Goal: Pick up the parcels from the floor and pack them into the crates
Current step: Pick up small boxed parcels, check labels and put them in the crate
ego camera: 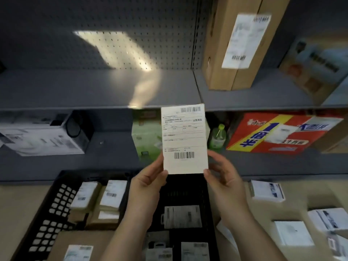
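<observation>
I hold a flat white parcel (184,140) with a printed shipping label and barcodes upright in front of me, above the black crates. My left hand (148,183) pinches its lower left edge and my right hand (224,178) grips its lower right corner. Below on the left, a black lattice crate (54,208) holds several brown parcels with white labels. Next to it, a second black crate (188,187) contains flat white-labelled packets. More white parcels (267,191) lie on the beige floor at the right.
Grey metal shelves (105,91) with a pegboard back stand ahead. A tall cardboard box (233,44) is on the upper shelf. The lower shelf carries a white appliance box (43,136), a green bottle (218,136) and a red and yellow carton (278,134).
</observation>
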A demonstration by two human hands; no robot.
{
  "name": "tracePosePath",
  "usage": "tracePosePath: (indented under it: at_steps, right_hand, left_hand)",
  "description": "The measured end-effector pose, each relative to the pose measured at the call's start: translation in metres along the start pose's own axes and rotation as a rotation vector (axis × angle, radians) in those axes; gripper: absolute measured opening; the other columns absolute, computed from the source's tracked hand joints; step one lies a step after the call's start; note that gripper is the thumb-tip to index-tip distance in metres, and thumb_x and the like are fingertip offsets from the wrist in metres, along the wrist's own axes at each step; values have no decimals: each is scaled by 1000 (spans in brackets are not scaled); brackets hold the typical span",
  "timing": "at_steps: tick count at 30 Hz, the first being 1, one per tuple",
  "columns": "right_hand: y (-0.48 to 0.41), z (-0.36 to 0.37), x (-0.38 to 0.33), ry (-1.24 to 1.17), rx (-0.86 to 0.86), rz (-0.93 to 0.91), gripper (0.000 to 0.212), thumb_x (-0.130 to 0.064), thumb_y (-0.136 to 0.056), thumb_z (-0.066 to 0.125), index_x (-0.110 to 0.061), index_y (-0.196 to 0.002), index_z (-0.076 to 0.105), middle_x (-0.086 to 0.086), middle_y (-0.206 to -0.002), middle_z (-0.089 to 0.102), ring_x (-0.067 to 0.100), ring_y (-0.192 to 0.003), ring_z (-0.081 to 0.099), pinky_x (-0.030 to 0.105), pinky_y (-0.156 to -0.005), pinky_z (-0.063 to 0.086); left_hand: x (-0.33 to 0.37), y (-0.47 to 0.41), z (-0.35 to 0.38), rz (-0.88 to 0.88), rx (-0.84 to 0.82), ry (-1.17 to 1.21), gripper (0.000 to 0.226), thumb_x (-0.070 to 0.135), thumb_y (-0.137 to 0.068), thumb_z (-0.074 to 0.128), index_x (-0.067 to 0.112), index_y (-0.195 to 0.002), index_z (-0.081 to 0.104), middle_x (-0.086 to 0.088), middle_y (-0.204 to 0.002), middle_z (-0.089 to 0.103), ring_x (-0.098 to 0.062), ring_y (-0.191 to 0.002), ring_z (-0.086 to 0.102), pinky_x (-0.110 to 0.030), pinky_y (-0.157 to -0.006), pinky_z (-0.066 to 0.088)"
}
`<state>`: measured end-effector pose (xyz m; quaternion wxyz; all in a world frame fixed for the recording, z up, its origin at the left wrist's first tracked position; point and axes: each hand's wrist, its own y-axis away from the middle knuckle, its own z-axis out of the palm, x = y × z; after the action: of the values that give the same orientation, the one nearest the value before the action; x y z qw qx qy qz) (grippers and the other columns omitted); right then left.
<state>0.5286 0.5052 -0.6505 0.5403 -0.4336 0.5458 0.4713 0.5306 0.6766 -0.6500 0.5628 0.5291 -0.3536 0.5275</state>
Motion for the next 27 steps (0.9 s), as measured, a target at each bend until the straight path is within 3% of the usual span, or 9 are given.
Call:
tracePosePath:
  at_steps: [3, 8, 10, 12, 14, 17, 20, 23, 27]
  right_hand:
    - [0, 0, 61, 40, -6, 29, 38, -1, -96, 60, -26, -124, 62, -10, -108, 70, -5, -91, 66, 13, -73, 52]
    - [-2, -7, 139, 120, -12, 6, 40, -2, -95, 61, -32, -121, 62, -25, -111, 68, -3, -102, 63, 17, -80, 54]
    - [-1, -11, 159, 166, -15, 8, 42, 1, -94, 61, -33, -118, 61, -21, -112, 67, 1, -101, 64, 20, -81, 55]
    - [0, -15, 174, 198, -13, 24, 44, 5, -93, 60, -31, -120, 58, -19, -114, 64, -2, -96, 64, 14, -76, 52]
    - [-5, -19, 183, 234, -34, 64, 53, 8, -94, 56, -31, -130, 51, -20, -117, 58, -7, -89, 61, 8, -68, 49]
    - [-20, -22, 194, 317, -96, 171, 62, 9, -95, 49, -32, -142, 47, -14, -123, 58, 1, -92, 60, 14, -69, 50]
    - [-31, -20, 212, 241, -108, 283, 54, 8, -95, 41, -26, -135, 54, -7, -116, 66, 5, -93, 62, 20, -68, 50]
    - [-36, -14, 233, 198, -76, 371, 49, 5, -93, 38, -18, -130, 59, -2, -113, 70, 12, -92, 63, 27, -73, 50]
    - [-39, -6, 258, 185, -47, 439, 39, -1, -92, 44, -15, -120, 67, 6, -106, 72, 16, -83, 64, 27, -67, 49]
  left_hand:
    - [-60, -10, -14, -23, 41, 9, 44, -5, -95, 57, 22, -129, 66, 8, -116, 75, -5, -108, 69, -13, -75, 54]
    - [-130, -24, -28, -9, 42, -62, 43, -8, -95, 59, 24, -123, 66, 8, -108, 77, -5, -104, 71, -19, -83, 58]
    - [-149, -27, -34, -7, 43, -96, 44, -7, -95, 60, 25, -125, 63, 10, -104, 78, -3, -101, 71, -19, -84, 58]
    - [-165, -31, -40, -15, 15, -128, 47, -8, -94, 60, 23, -130, 60, 8, -103, 78, -2, -99, 71, -17, -80, 58]
    - [-179, -39, -42, -37, -27, -187, 54, -7, -94, 61, 24, -137, 57, 7, -107, 76, -3, -101, 71, -22, -86, 58]
    - [-197, -50, -36, -52, -60, -299, 59, -6, -95, 60, 27, -142, 54, 1, -113, 74, -6, -106, 68, -30, -94, 55]
    - [-217, -58, -33, -79, -50, -356, 55, -8, -94, 60, 27, -136, 57, -2, -111, 72, -11, -108, 65, -26, -86, 54]
    - [-243, -62, -39, -135, -34, -397, 61, -6, -94, 61, 26, -144, 50, -6, -116, 70, -18, -108, 65, -19, -71, 50]
    - [-274, -68, -49, -204, -25, -422, 71, -12, -92, 60, 21, -153, 41, -6, -115, 68, -6, -82, 63, -24, -68, 54]
